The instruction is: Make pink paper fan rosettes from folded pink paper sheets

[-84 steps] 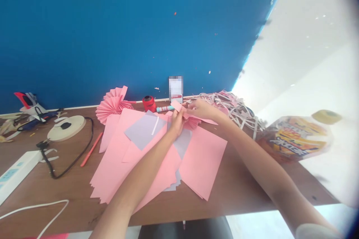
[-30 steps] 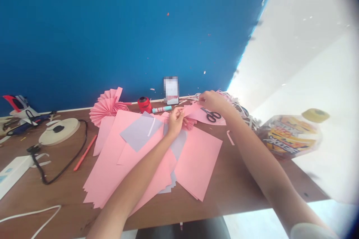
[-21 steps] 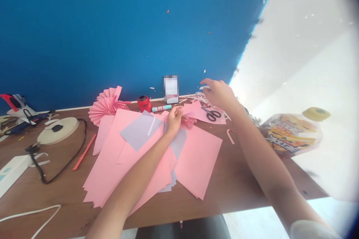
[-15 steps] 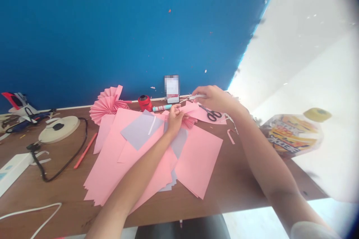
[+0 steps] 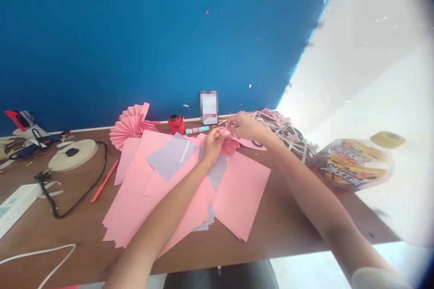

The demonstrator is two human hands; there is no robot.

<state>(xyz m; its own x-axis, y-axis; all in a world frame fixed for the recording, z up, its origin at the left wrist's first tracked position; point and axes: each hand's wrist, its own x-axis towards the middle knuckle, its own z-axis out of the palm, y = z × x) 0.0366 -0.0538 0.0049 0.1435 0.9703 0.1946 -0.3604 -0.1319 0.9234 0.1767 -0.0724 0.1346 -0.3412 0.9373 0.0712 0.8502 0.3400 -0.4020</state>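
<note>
My left hand [image 5: 213, 144] grips a small pleated pink paper fan [image 5: 230, 146] at its near left side, with fingers closed. Over the fan's upper edge, my right hand [image 5: 240, 125] pinches at the paper, its fingertips close to those of the left. Whether a thin strip is also between the right fingers is too small to tell. Under the left forearm lie large pink paper sheets [image 5: 132, 194] and a lilac sheet [image 5: 167, 162] with a white strip [image 5: 184, 151] on it. Scissors [image 5: 257, 143] are mostly hidden behind my right wrist, on a pink piece.
A finished-looking pink pleated rosette [image 5: 130, 128] stands left of a red round object [image 5: 176, 124], a glue stick [image 5: 197, 130] and a phone [image 5: 209, 107]. Paper strips [image 5: 288, 133] are heaped at right, beside a large bottle [image 5: 356, 162]. A cable [image 5: 101, 176] and red pen [image 5: 104, 181] lie left.
My right hand has come left and down, from near the strip heap to the fan. The white strip it held no longer shows clearly. The left hand stays on the fan.
</note>
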